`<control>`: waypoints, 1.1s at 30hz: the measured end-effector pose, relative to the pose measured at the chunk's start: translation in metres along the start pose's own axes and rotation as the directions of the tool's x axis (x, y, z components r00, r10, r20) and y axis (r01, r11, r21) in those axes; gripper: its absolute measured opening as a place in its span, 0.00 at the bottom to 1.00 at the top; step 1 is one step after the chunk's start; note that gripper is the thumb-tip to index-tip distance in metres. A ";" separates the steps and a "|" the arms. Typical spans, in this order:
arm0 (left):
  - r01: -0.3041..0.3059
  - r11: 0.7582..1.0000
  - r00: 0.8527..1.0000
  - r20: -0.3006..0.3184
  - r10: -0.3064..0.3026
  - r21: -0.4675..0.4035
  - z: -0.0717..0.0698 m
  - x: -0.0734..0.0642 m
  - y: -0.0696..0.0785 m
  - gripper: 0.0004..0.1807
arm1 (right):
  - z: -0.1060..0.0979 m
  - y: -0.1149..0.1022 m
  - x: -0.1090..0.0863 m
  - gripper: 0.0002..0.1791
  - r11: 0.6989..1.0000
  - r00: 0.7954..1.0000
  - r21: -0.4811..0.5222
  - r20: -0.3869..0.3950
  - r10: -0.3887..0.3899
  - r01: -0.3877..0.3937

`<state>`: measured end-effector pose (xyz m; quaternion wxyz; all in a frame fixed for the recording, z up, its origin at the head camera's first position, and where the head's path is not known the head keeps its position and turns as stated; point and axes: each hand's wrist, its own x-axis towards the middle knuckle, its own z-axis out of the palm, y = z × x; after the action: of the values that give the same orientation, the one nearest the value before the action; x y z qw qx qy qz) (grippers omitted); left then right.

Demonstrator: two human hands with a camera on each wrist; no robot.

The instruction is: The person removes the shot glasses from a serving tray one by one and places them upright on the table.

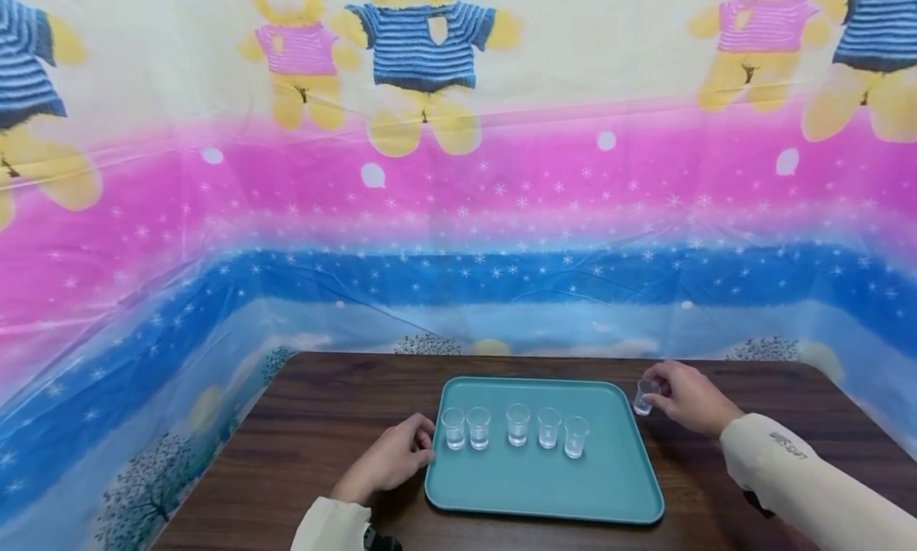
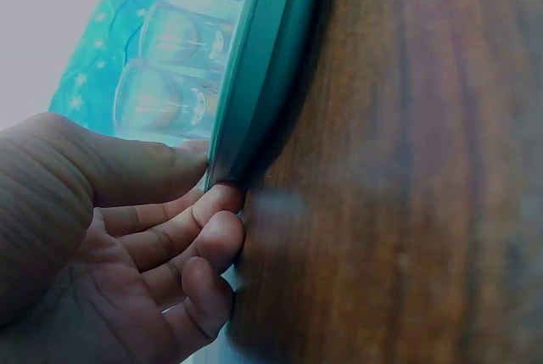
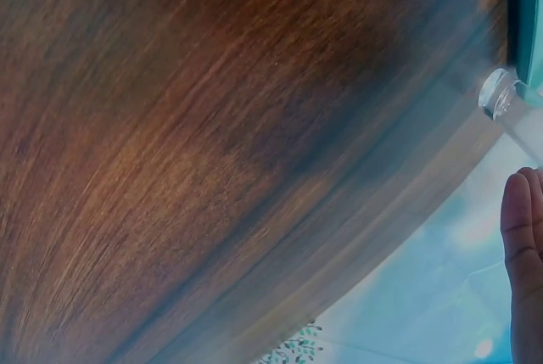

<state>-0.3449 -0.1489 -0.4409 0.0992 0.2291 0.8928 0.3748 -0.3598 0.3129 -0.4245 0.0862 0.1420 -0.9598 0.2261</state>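
Beyond the right edge of the teal tray [image 1: 544, 487], my right hand [image 1: 691, 398] holds a small clear shot glass [image 1: 642, 398] between thumb and fingers. The right wrist view catches only the glass's thick base [image 3: 499, 94] and some fingers [image 3: 519, 220]. At the tray's left edge, my left hand [image 1: 394, 455] pinches the rim. Seen from the left wrist, the thumb lies on top of the rim [image 2: 254, 84] and the curled fingers sit against its outer side. Several matching shot glasses [image 1: 518, 425] stand upright in a row across the tray.
A dark wood-grain table [image 1: 322, 400] carries the tray. Behind and around it hangs a cloth [image 1: 444, 280] printed with bears and snowflakes, meeting the table's back and left edges.
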 end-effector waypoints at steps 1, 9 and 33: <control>0.002 1.000 1.000 0.001 -0.002 -0.001 0.000 0.001 0.000 0.13 | 0.000 0.001 0.000 0.16 1.000 1.000 -0.002 0.003 0.004 -0.004; 0.003 1.000 1.000 0.019 -0.002 -0.017 0.004 0.002 0.001 0.13 | 0.002 0.007 -0.002 0.17 0.999 0.999 0.000 0.012 0.035 -0.035; 0.017 1.000 1.000 0.005 -0.017 -0.012 -0.001 0.001 0.000 0.14 | 0.013 -0.065 0.009 0.24 0.981 0.972 0.050 0.135 -0.195 0.190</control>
<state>-0.3462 -0.1493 -0.4403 0.1057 0.2218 0.8923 0.3787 -0.3492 0.2489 -0.4074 0.0380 0.2512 -0.9410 0.2236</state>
